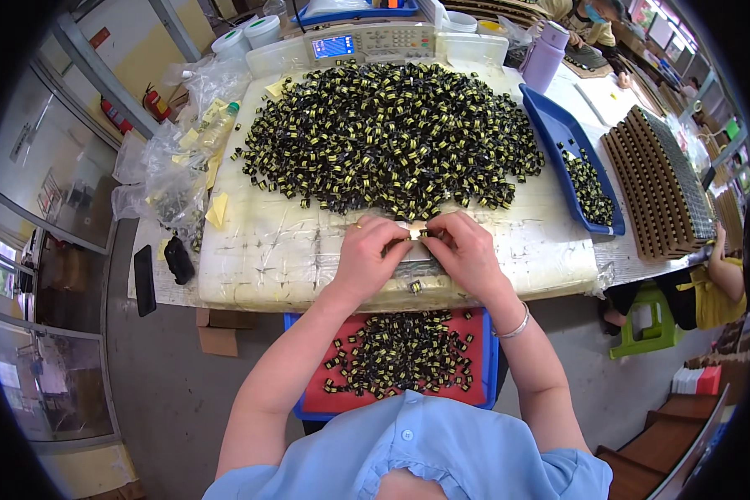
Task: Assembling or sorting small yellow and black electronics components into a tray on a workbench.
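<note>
My left hand (372, 254) and my right hand (465, 250) meet at the near edge of a white padded table (292, 250). Together they pinch a small black and yellow component (415, 236) between their fingertips. A big heap of the same black and yellow components (392, 137) lies just beyond the hands. One loose component (414, 287) sits at the table's front edge. On my lap is a blue tray with a red liner (317, 392), holding many more components (400, 354).
A blue tray (558, 133) with some components lies to the right, next to stacked brown trays (654, 179). A test meter (373, 42), tape rolls (246, 35) and a purple bottle (545, 57) stand at the back. Plastic bags (171, 171) lie left. Another person (708, 287) sits right.
</note>
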